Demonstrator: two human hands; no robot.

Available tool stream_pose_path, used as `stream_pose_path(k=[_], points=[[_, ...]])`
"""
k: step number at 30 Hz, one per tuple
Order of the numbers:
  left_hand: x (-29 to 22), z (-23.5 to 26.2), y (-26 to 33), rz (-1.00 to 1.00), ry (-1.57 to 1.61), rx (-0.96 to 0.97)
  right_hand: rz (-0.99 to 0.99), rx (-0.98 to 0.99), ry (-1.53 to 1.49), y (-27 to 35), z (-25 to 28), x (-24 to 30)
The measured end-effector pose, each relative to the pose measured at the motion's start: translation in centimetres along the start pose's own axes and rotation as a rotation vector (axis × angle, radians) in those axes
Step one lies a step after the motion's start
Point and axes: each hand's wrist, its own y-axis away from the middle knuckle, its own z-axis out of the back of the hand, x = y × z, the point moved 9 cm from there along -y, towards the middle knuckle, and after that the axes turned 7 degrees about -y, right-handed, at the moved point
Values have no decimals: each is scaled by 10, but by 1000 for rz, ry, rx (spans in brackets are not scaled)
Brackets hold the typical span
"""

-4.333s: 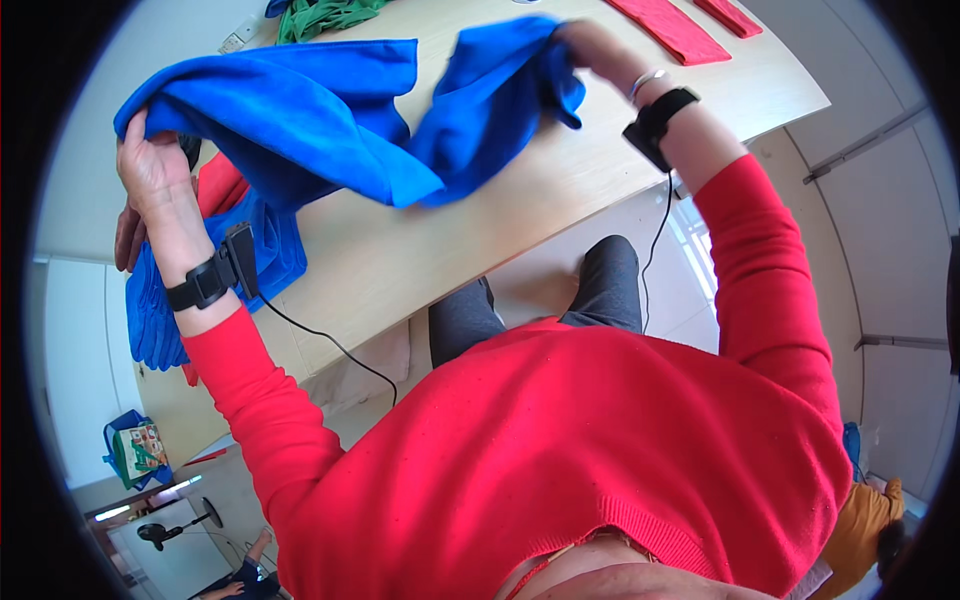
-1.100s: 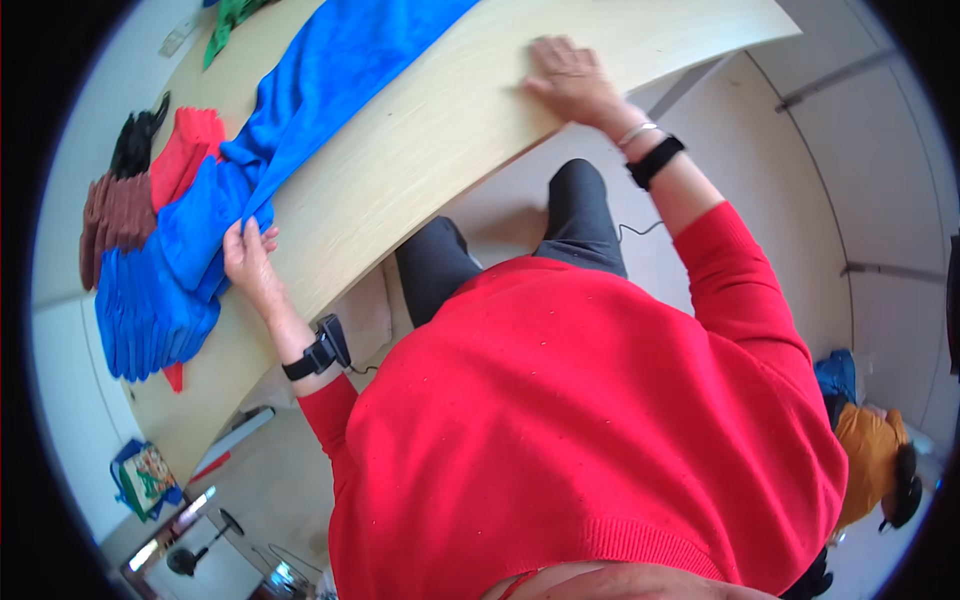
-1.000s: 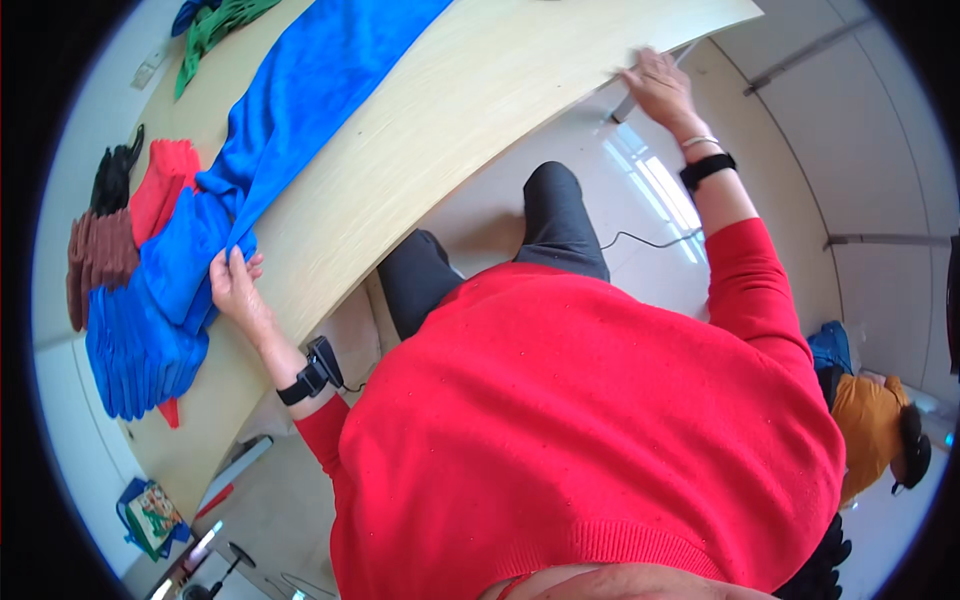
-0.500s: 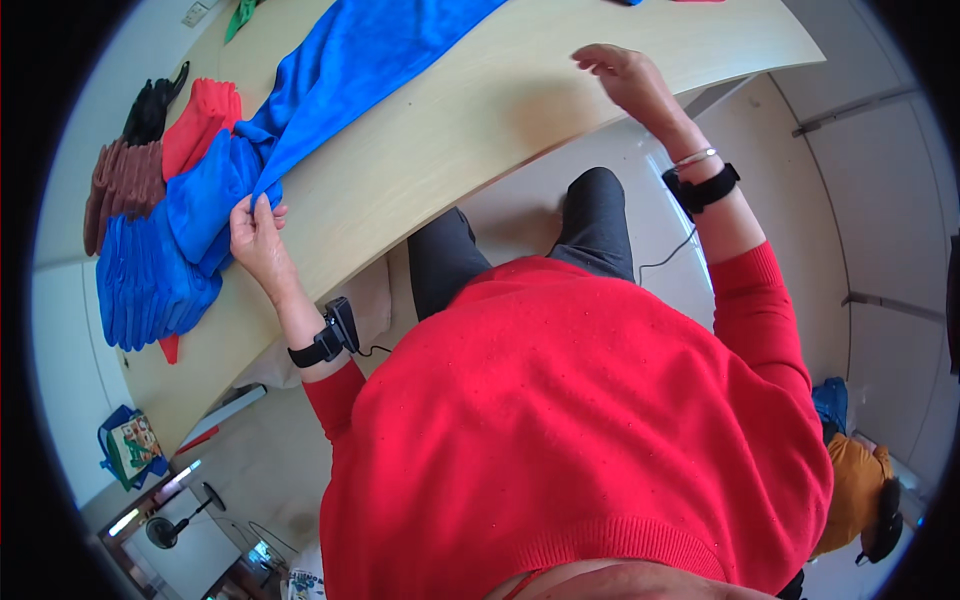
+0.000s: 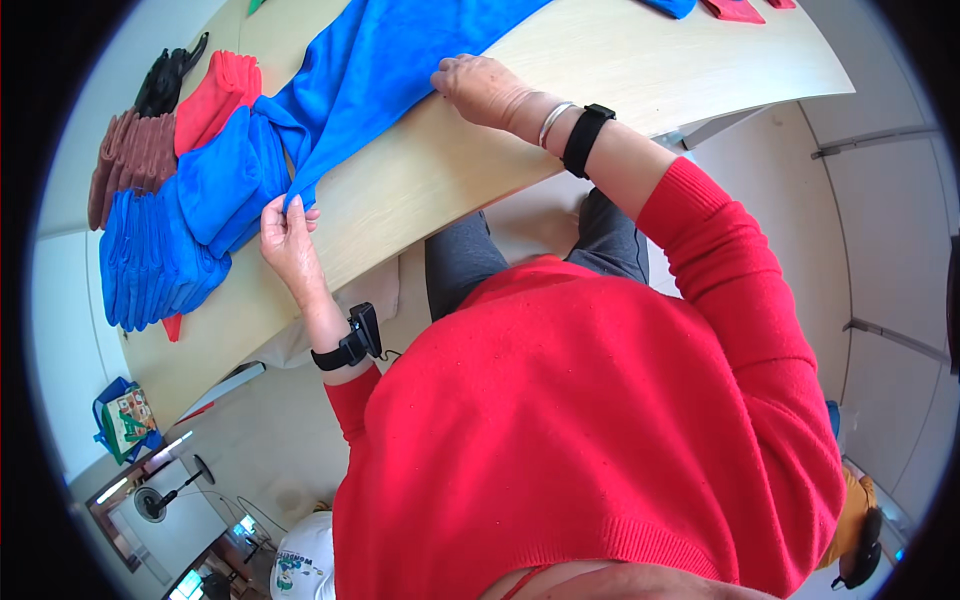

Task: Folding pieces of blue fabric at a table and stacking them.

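Note:
A long, soft blue cloth [image 5: 370, 80] lies spread over the table and runs off past the upper edge of the view. Its near left corner is pinched between the thumb and fingers of my left hand [image 5: 290, 245]. At the cloth's near edge, farther right, my right hand [image 5: 482, 90] has its fingers curled in and closed on the fabric; the fingertips are partly hidden. Just left of the held corner sit folded blue cloths [image 5: 225, 175], next to a thick pile of blue cloths [image 5: 150, 265] with stacked folds.
Brown folded cloths [image 5: 132, 160], red folded cloths [image 5: 218, 100] and a black cloth bundle [image 5: 165, 80] stand behind the blue pile. More red cloth [image 5: 735, 10] lies at the far right. The pale table's [image 5: 440, 165] front edge runs diagonally before my knees.
My right hand has come left from beyond the table's front edge to the cloth's near edge, its fingers now curled. My left hand still pinches the corner. The whole view has shifted slightly.

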Motion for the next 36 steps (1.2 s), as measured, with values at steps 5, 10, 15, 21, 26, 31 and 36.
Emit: stream_pose_path(k=[5,10,15,21,26,31,36], points=[[0,-3,-1,2,46,4,88,57,148,1,4,14],[7,0,1,27,28,-16,167,88,244,-5,1,22],[10,-3,2,41,-20,5,201,71,299,-13,-5,15],[12,5,10,23,-42,-8,-316,5,263,11,16,-155],[13,5,13,6,-75,-5,-534,97,229,86,76,-254],[4,4,14,-54,-83,44,-480,36,-16,73,92,-217],[-6,1,19,-106,-157,30,-820,75,-353,39,29,-264]])
